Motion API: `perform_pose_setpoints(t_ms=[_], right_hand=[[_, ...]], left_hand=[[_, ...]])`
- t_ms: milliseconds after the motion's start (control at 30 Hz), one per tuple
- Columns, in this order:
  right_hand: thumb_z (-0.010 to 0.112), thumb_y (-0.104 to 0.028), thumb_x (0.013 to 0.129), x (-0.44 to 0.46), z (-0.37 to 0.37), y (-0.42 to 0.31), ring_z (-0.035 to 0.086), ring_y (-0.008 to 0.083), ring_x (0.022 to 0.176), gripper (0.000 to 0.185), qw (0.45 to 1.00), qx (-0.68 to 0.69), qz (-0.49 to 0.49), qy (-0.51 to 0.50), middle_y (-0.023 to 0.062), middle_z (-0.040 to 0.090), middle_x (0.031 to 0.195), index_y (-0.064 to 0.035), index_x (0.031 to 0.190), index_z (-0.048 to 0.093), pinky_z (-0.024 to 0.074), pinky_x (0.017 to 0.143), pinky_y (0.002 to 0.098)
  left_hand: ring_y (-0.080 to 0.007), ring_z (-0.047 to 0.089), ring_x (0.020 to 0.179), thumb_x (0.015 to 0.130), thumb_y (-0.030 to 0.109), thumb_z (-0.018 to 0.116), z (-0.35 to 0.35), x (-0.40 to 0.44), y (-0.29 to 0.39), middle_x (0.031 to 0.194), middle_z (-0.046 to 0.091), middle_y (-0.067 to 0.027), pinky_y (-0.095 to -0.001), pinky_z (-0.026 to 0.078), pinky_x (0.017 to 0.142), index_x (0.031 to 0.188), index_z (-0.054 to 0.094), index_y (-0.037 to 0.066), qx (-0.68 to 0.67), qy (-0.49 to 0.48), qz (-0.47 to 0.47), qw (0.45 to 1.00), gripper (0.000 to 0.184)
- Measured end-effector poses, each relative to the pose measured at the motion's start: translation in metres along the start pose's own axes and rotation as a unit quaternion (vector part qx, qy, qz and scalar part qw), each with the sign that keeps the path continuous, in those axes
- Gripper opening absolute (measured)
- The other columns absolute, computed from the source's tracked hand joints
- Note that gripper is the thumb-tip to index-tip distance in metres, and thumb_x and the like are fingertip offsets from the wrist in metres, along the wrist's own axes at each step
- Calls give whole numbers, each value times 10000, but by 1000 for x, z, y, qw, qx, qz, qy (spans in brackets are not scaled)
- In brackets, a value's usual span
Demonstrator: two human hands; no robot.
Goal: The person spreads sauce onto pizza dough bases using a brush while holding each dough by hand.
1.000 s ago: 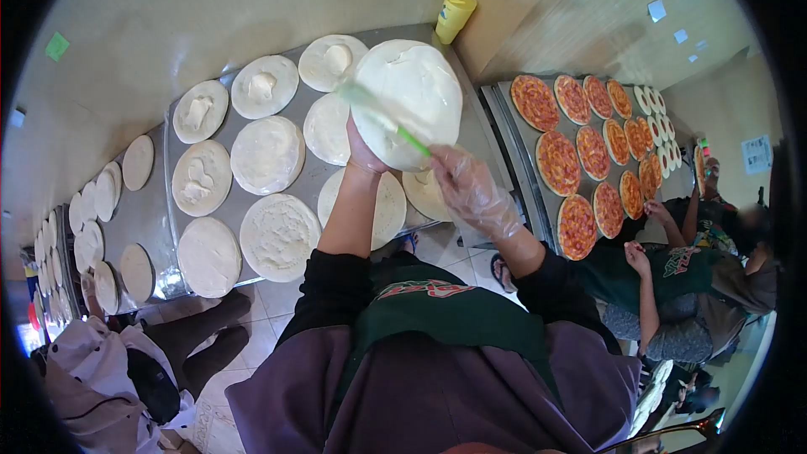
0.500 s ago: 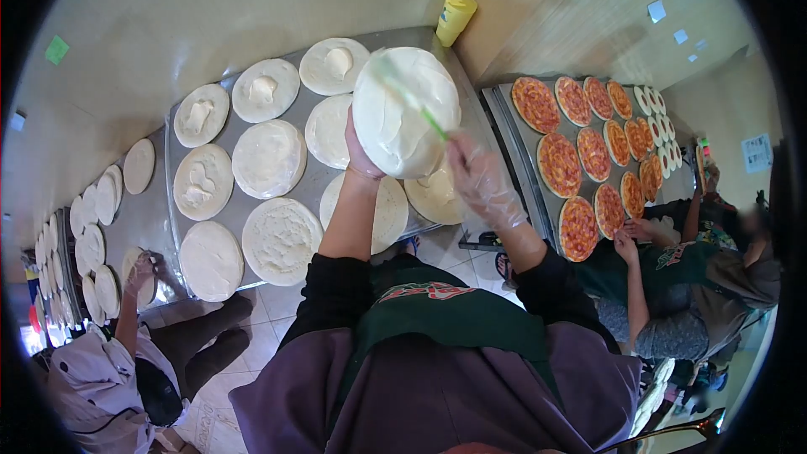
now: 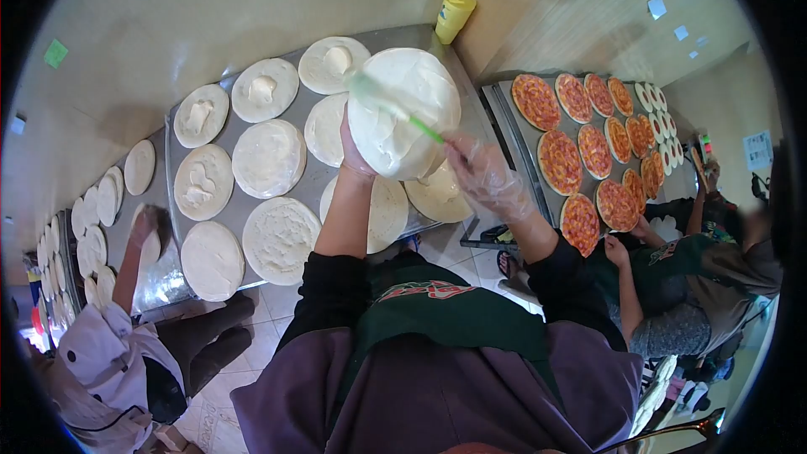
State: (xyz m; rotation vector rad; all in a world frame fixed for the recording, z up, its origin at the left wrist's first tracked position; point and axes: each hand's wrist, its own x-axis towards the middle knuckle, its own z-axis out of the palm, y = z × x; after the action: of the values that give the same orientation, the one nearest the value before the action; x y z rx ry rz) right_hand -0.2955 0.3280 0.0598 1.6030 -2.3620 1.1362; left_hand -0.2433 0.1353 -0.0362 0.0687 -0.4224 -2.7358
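Observation:
My left hand (image 3: 356, 150) supports a round pizza base (image 3: 416, 92) from its left and underside, raised above the metal table and tilted toward me. White spread covers its top; most of my fingers are hidden beneath it. In a clear plastic glove, my right hand (image 3: 486, 172) is closed on the green handle of a spatula (image 3: 425, 129). The blurred pale blade lies over the base's left edge. Around them on the table are more dough rounds, some with a dollop of white spread, such as this one (image 3: 262, 88), others with it spread out (image 3: 269, 158).
A yellow cup (image 3: 455, 17) stands at the metal table's (image 3: 328, 189) back corner. To the right, a second table bears sauced pizza bases (image 3: 559, 162), with a co-worker (image 3: 672, 286) beside it. Another co-worker (image 3: 118, 361) reaches toward dough rounds at left.
The spatula's blade has moved down and left to the base's edge. The base has shifted slightly left. The left co-worker's hand has risen, and a pizza base by the right co-worker has shifted.

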Motion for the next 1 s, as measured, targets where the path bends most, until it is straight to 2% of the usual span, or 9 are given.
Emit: perform_pose_setpoints(t_ms=[67,167,267,433,533,767,867,933,1000], right_hand=[[561,-37,851,-8,0,0,592,319,606,166,997,15,-75,-5,178,591,733,-22,1016,578,466,541,381],[578,-34,834,-17,-11,2,606,344,655,181,989,-4,-90,-121,180,602,757,-23,1014,582,481,569,394],[555,-47,857,-20,-19,3,614,303,641,165,990,11,-51,-132,179,596,747,-12,1016,575,479,574,372],[517,-67,880,-17,-13,27,545,337,512,127,991,-14,120,52,159,510,580,-62,1000,558,420,486,387],[503,-75,902,-24,-5,20,599,235,610,167,984,-25,176,-31,170,582,703,-31,1050,569,456,560,342],[559,-53,862,-45,-6,7,600,322,635,165,996,29,-38,-77,160,606,767,-23,1023,577,465,564,382],[568,-38,845,-42,-17,5,607,337,653,167,992,11,-49,-113,158,609,776,-20,1012,576,473,572,395],[568,-39,845,-29,-25,7,603,344,653,163,995,-27,-63,-72,169,597,765,-20,1006,559,475,563,397],[565,-39,846,-20,-31,8,602,346,650,159,995,-27,-76,-61,172,598,769,-18,1003,557,477,559,399]], left_hand=[[-290,519,1141,925,466,345,-5,-2,4,1275,516,-138,-454,422,974,1324,423,59,-48,-240,-46,968,576],[-286,527,1128,926,446,369,-4,-1,2,1256,528,-145,-453,436,959,1316,427,44,-24,-23,16,999,563],[-297,531,1123,933,409,367,3,-1,7,1250,531,-149,-445,440,959,1306,435,36,-66,-56,-4,996,532],[-313,531,1121,937,381,355,7,2,5,1246,533,-154,-440,437,966,1298,444,38,-89,-89,-23,992,505],[-317,530,1122,935,396,359,9,6,2,1254,526,-152,-446,438,964,1297,443,40,-119,-112,-35,986,515],[-323,528,1124,891,381,447,14,7,1,1269,506,-166,-471,451,951,1303,430,37,-82,-88,-10,993,537],[-324,512,1146,860,439,481,24,-1,1,1267,505,-170,-485,445,952,1312,425,59,103,-32,63,992,594],[-332,517,1138,861,450,476,6,3,1,1263,508,-170,-489,445,950,1312,429,66,-128,-146,-100,976,594],[-324,530,1124,885,444,437,7,1,-3,1258,515,-170,-475,445,950,1308,434,65,-126,-186,-110,968,568]])
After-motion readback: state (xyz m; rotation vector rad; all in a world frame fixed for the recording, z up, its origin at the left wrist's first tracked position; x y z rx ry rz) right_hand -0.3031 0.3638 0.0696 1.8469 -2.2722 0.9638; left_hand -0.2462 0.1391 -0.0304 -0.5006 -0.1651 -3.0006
